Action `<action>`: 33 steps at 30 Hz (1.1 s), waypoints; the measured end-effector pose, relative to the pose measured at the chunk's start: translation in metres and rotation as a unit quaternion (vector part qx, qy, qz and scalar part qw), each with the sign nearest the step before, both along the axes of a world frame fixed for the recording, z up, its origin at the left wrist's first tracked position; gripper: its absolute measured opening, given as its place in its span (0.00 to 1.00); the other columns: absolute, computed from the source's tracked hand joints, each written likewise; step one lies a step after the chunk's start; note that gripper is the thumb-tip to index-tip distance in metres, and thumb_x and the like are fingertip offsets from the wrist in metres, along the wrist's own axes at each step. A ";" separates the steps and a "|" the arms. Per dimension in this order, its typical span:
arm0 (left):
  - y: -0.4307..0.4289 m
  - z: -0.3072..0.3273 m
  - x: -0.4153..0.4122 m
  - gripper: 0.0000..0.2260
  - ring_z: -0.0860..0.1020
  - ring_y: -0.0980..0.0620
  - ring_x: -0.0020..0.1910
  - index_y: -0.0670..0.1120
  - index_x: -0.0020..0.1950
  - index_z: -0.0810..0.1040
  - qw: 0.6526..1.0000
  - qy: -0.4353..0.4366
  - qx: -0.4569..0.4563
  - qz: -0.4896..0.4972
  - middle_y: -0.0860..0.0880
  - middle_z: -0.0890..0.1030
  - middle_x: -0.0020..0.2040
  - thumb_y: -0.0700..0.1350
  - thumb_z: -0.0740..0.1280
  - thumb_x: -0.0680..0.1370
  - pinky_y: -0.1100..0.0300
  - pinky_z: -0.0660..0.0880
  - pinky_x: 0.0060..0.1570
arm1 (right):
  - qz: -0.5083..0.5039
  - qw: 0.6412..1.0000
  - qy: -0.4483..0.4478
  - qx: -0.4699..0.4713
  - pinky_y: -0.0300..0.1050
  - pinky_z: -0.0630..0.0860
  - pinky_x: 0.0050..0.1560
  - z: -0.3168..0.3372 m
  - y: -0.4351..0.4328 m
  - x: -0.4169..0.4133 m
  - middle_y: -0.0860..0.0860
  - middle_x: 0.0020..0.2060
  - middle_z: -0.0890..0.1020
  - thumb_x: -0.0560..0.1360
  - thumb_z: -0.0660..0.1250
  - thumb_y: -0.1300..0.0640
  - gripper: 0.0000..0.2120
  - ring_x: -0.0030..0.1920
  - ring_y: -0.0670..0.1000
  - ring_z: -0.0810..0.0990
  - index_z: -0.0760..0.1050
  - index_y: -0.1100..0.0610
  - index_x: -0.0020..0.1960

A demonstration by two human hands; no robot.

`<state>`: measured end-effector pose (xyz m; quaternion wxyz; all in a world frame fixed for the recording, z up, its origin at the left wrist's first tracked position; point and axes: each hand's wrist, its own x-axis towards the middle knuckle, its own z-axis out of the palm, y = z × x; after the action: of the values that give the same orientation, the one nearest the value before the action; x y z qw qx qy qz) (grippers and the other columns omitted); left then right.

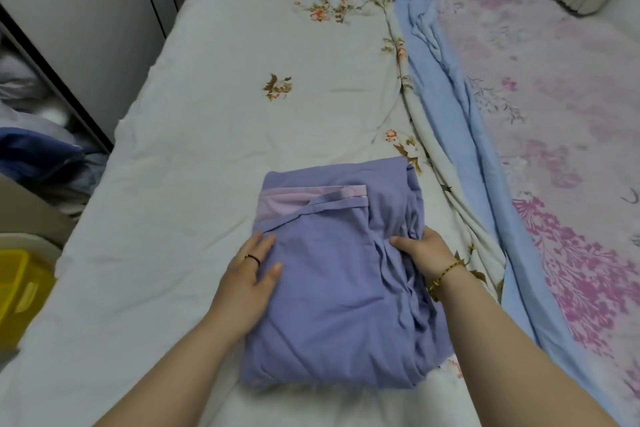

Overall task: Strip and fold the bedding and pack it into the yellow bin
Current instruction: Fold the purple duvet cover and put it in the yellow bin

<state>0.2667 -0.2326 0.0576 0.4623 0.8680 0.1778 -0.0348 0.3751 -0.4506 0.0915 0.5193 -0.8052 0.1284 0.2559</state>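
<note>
A folded bundle of purple bedding (332, 288) is seen lying on the white floral quilt (242, 80), at the near end of the bed. It is roughly squared along its left side but gathered into loose pleats along its right. The left hand (251, 274) is laid flat on the left part of the bundle, fingers straight, pressing down without gripping. The right hand (420, 253) is closed on the gathered right edge, with the thumb on top and the fingers tucked into the folds. The step in hand is judged to be the tidying of the last fold before the bundle is lifted. It would be done best if the bunched right side were drawn outward and smoothed with the layers pinned under the flat hand, so that the stack is not dragged askew. The lilac band (349, 191) lying loose across the top should be tucked in, lest it trail when the bundle is carried. The yellow bin (17, 284) is seen at the left edge of the view, beside the bed and well apart from the bundle, so a firm hold from both sides will likely be needed for the transfer. A blue sheet (450, 97) and a pink floral sheet (554, 114) lie on the bed to the right and are judged to be not yet folded.
</note>
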 end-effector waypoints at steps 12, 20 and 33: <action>-0.061 -0.055 0.035 0.60 0.39 0.43 0.76 0.53 0.76 0.46 0.965 0.101 0.233 -0.066 0.47 0.40 0.77 0.79 0.23 0.48 0.50 0.48 0.73 | -0.125 0.989 -0.073 -0.020 0.48 0.64 0.69 -0.075 -0.023 0.008 0.53 0.71 0.65 0.69 0.72 0.48 0.40 0.69 0.54 0.66 0.56 0.55 0.74; -0.061 -0.072 0.045 0.52 0.54 0.38 0.75 0.49 0.74 0.58 0.960 0.103 0.254 -0.055 0.43 0.56 0.76 0.76 0.26 0.62 0.41 0.61 0.67 | -0.098 0.971 -0.142 -0.167 0.44 0.70 0.53 -0.094 -0.019 0.025 0.51 0.68 0.70 0.76 0.63 0.51 0.27 0.63 0.56 0.72 0.58 0.51 0.73; -0.066 -0.089 0.053 0.59 0.34 0.45 0.74 0.57 0.75 0.37 0.940 0.190 0.274 -0.065 0.50 0.34 0.76 0.71 0.14 0.45 0.44 0.42 0.71 | -0.005 0.937 -0.157 -0.313 0.48 0.66 0.59 -0.125 -0.015 0.032 0.58 0.71 0.61 0.77 0.59 0.49 0.34 0.67 0.59 0.67 0.47 0.56 0.76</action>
<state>0.3202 -0.2990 -0.0317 0.1606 0.9480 0.2087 -0.1790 0.4070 -0.4656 -0.0330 0.2558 -0.9563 0.1229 0.0704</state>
